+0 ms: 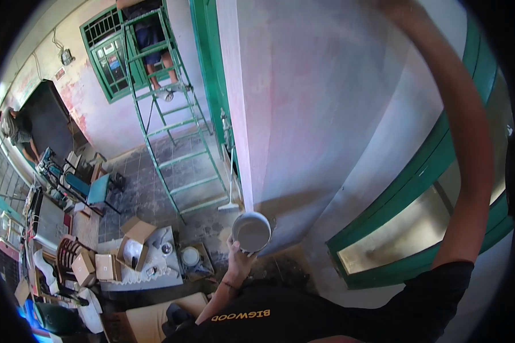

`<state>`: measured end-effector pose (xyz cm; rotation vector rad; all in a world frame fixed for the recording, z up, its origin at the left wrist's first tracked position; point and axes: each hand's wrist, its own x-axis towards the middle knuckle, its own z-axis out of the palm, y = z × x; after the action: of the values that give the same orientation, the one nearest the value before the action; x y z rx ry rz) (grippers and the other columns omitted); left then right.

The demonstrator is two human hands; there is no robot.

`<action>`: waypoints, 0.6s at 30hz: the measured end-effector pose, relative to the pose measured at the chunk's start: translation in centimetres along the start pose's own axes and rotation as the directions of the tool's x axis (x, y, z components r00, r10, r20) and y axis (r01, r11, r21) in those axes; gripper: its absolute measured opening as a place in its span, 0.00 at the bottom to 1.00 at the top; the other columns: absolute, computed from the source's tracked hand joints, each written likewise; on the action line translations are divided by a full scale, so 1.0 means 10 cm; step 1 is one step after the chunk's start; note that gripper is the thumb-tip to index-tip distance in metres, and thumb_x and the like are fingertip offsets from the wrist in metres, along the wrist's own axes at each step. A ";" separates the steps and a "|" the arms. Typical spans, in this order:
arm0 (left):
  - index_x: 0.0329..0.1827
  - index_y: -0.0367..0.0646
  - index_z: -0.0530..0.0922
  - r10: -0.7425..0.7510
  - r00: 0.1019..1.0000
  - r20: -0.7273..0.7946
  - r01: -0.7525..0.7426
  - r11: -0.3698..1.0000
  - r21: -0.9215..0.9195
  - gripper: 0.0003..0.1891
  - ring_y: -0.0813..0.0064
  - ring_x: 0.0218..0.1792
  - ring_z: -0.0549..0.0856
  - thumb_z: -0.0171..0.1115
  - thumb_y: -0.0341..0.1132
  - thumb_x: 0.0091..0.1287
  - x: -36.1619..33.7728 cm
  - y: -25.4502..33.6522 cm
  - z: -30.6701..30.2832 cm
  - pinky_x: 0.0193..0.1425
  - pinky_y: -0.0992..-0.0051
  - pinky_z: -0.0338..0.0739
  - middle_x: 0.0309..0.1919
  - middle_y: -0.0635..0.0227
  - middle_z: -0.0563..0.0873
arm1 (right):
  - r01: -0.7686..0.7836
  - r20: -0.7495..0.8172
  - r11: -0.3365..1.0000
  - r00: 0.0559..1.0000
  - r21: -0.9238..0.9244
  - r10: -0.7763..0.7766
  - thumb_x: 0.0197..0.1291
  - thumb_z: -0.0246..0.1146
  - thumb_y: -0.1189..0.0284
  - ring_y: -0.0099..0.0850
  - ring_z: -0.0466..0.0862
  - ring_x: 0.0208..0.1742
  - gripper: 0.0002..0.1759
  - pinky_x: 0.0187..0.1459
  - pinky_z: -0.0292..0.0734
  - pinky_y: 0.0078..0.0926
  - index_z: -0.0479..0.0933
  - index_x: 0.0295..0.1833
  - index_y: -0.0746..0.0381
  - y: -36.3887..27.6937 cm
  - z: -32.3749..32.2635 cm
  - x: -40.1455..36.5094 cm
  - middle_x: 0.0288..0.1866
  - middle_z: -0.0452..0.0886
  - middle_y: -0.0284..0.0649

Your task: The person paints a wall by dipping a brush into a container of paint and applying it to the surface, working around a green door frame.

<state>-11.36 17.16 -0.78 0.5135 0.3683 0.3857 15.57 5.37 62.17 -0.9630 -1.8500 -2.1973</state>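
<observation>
My left hand [238, 260] grips a small round bucket [258, 215] by its near side, at about waist height. Grey, smooth-looking paste [253, 235] fills part of it. Up at the top edge, my right hand [396, 10] is raised against or close to the upper wall [320, 91]. Its fingers are blurred and cut off by the frame, so whatever it holds is hidden. The wall beside me is patchy grey-white with pinkish areas.
A green ladder [171, 131] bears a person [150, 43] near a green window [110, 57]. Another person [18, 128] bends by a doorway. A broom [230, 200] leans near the corner. Cardboard boxes [107, 267] cover a table [169, 274]. A green-framed glass panel [395, 243] stands right.
</observation>
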 end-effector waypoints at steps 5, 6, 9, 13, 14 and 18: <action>0.74 0.66 0.61 -0.070 0.998 0.005 0.070 0.997 -0.017 0.39 0.56 0.75 0.70 0.72 0.56 0.63 0.02 0.03 -0.18 0.71 0.40 0.72 0.74 0.67 0.68 | -0.210 0.202 0.834 0.972 0.510 0.121 0.68 0.66 0.82 0.42 0.91 0.48 0.06 0.48 0.88 0.32 0.85 0.48 0.68 -1.59 -0.28 -0.96 0.54 0.86 0.53; 0.74 0.64 0.62 -0.070 0.998 0.000 0.070 0.997 -0.021 0.40 0.55 0.74 0.71 0.72 0.57 0.63 0.00 0.07 -0.18 0.71 0.40 0.72 0.73 0.67 0.69 | -0.277 0.247 0.771 0.956 0.573 0.160 0.66 0.67 0.83 0.41 0.90 0.48 0.05 0.48 0.88 0.33 0.83 0.46 0.68 -2.05 -0.34 -1.17 0.54 0.86 0.54; 0.75 0.57 0.63 -0.053 0.999 0.002 0.053 0.997 -0.060 0.40 0.54 0.73 0.73 0.71 0.57 0.63 -0.12 0.21 -0.11 0.72 0.38 0.71 0.73 0.64 0.72 | -0.498 0.405 0.636 0.863 0.589 0.301 0.60 0.69 0.85 0.39 0.89 0.50 0.05 0.48 0.90 0.34 0.78 0.38 0.69 -3.59 -0.54 -2.06 0.55 0.83 0.56; 0.82 0.50 0.62 0.037 0.999 -0.002 -0.037 0.998 -0.051 0.43 0.51 0.80 0.66 0.56 0.62 0.67 -0.26 0.32 -0.15 0.79 0.37 0.61 0.79 0.60 0.68 | -0.727 0.578 0.465 0.685 0.505 0.443 0.57 0.68 0.84 0.39 0.88 0.49 0.07 0.46 0.90 0.33 0.75 0.35 0.65 -4.85 -0.89 -2.32 0.56 0.82 0.53; 0.83 0.50 0.61 0.100 0.995 -0.007 -0.097 0.984 0.151 0.43 0.51 0.80 0.65 0.55 0.62 0.68 -0.28 0.32 -0.16 0.79 0.37 0.60 0.79 0.60 0.67 | -0.806 0.652 0.334 0.591 0.488 0.474 0.57 0.67 0.84 0.40 0.88 0.50 0.07 0.46 0.90 0.33 0.77 0.38 0.65 -5.02 -0.99 -2.28 0.56 0.82 0.51; 0.83 0.48 0.60 0.130 0.990 -0.062 -0.134 0.989 -0.068 0.43 0.48 0.80 0.64 0.50 0.64 0.69 -0.41 0.36 -0.34 0.80 0.36 0.59 0.80 0.58 0.65 | -0.921 0.868 0.077 0.385 0.381 0.313 0.56 0.62 0.87 0.43 0.88 0.49 0.12 0.49 0.88 0.34 0.79 0.45 0.65 -5.03 -1.17 -2.09 0.56 0.82 0.45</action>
<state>-17.26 19.58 -0.61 0.4582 0.3759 0.5409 4.03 0.81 7.82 -1.7863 -1.6560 -0.1475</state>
